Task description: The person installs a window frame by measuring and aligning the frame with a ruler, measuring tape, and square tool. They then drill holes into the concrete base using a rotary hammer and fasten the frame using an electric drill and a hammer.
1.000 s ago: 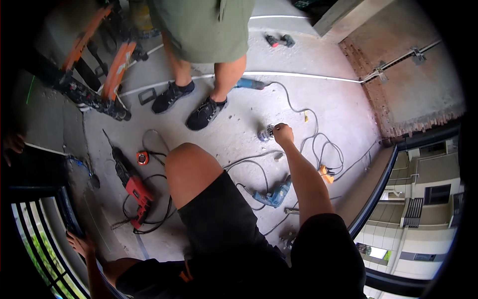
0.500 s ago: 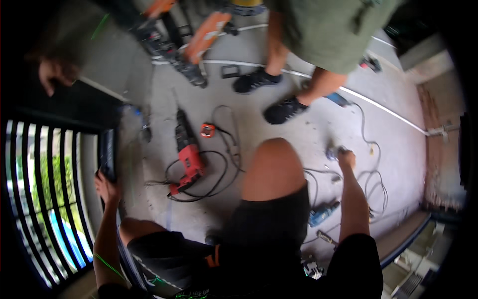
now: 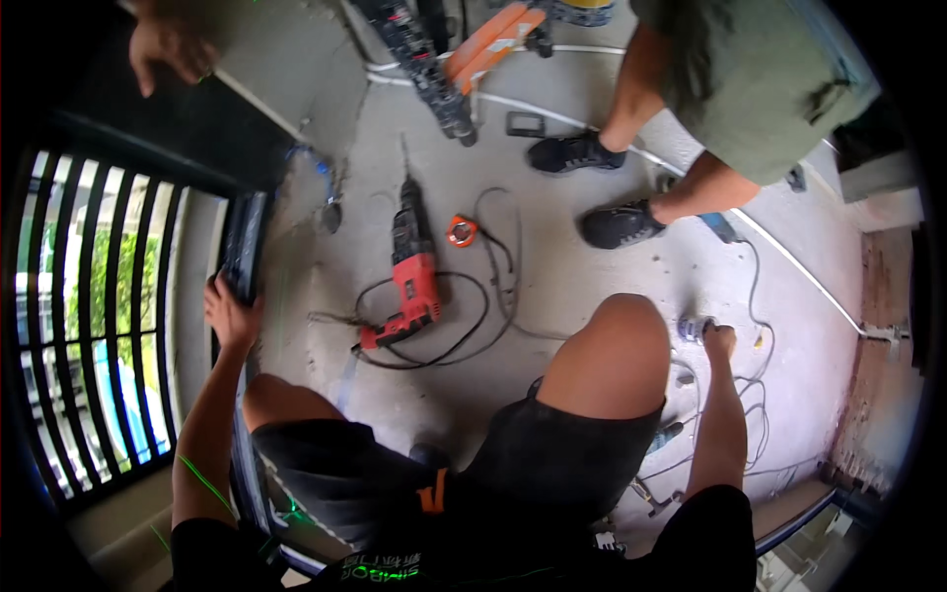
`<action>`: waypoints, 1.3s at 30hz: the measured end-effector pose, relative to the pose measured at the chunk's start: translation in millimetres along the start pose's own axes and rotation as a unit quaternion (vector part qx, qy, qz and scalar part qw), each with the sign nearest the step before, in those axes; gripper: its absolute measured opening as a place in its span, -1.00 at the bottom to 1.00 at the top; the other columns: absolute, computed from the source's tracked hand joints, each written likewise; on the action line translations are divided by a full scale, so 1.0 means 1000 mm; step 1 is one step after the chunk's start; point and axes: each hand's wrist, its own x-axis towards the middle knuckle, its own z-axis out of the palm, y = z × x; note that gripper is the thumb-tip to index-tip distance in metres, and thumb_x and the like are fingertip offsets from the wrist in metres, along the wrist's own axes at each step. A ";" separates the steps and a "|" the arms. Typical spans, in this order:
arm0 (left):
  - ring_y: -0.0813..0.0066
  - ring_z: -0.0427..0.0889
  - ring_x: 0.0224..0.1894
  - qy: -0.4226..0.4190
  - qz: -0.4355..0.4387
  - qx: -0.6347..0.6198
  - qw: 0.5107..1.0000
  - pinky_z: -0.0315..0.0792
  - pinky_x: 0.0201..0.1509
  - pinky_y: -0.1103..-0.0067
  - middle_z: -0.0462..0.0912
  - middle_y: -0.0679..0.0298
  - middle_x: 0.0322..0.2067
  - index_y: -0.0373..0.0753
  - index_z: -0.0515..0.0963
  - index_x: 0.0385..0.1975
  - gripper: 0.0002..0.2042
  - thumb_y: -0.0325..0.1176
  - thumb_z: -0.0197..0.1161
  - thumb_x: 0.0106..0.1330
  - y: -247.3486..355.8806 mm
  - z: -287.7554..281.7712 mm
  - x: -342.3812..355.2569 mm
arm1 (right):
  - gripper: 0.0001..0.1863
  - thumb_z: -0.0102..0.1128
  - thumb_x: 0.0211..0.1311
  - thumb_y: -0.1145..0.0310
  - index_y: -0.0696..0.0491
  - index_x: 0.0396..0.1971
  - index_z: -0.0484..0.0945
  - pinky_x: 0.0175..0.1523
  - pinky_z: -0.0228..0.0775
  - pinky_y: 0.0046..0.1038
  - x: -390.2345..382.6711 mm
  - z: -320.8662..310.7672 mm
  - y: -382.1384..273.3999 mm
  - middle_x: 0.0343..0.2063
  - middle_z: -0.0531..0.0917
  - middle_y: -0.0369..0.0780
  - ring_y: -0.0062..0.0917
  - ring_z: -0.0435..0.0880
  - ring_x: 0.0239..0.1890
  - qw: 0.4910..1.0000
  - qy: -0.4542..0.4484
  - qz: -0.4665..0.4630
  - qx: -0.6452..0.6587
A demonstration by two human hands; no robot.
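Observation:
At the left, my left hand [image 3: 233, 311] wraps round the upright edge of a dark metal frame [image 3: 253, 232], beside a barred window. My right hand [image 3: 721, 341] is low over the floor on the right, closed on a small round whitish-purple thing [image 3: 693, 329] whose kind I cannot make out. Between my arms lies a red and black rotary hammer drill [image 3: 416, 284] with a long bit, its black cord looped around it. An orange tape measure [image 3: 462, 231] rests just right of the drill.
Another person stands ahead in black shoes [image 3: 621, 225]; a second hand [image 3: 170, 47] shows at upper left. An orange and black ladder-like tool [image 3: 493, 44] stands beyond. White pipe [image 3: 789, 259] crosses the floor. Cords, a blue power tool [image 3: 720, 227] and a hammer [image 3: 655, 498] lie at right.
The view has shifted, so the drill, tape measure and other person appear farther right and higher. My left hand stays on the frame; my right hand still holds the round thing near the floor.

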 end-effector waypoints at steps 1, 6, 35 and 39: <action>-0.20 0.29 0.51 -0.010 -0.015 -0.011 1.000 0.25 0.54 -0.05 0.30 -0.04 0.47 -0.14 0.25 0.56 -0.04 -0.18 0.62 0.13 0.001 -0.003 0.000 | -0.53 0.33 0.35 0.02 0.20 -0.38 0.83 0.07 0.64 0.06 0.001 0.003 0.007 -0.32 0.79 0.17 0.12 0.84 -0.16 0.999 0.019 -0.037 -0.017; -0.16 0.31 0.49 -0.004 -0.028 -0.011 1.000 0.26 0.53 -0.01 0.31 -0.04 0.46 -0.15 0.25 0.54 0.01 -0.14 0.66 0.04 0.000 -0.006 -0.005 | -0.68 0.19 0.51 0.28 0.20 -0.39 0.69 -0.18 0.48 0.14 -0.008 -0.034 0.008 -0.39 0.74 0.12 0.15 0.73 -0.31 0.989 0.078 -0.119 -0.032; -0.02 0.34 0.47 0.058 -0.053 -0.070 0.994 0.17 0.51 -0.11 0.35 -0.03 0.45 -0.31 0.31 0.49 0.04 0.00 0.63 -0.03 -0.004 -0.005 -0.015 | -0.86 0.17 0.34 0.52 0.25 -0.25 0.68 -0.01 0.69 0.03 -0.487 -0.137 -0.927 -0.37 0.77 0.18 0.11 0.83 -0.21 0.423 0.008 -0.901 0.097; -0.02 0.36 0.45 0.039 -0.058 -0.057 0.996 0.21 0.50 -0.13 0.35 -0.02 0.46 -0.28 0.34 0.50 0.03 0.06 0.63 0.02 -0.004 -0.005 -0.015 | -0.88 0.16 0.27 0.57 0.28 -0.30 0.66 -0.04 0.72 -0.01 -0.497 -0.154 -0.932 -0.38 0.77 0.19 0.10 0.84 -0.24 0.399 0.036 -0.915 0.046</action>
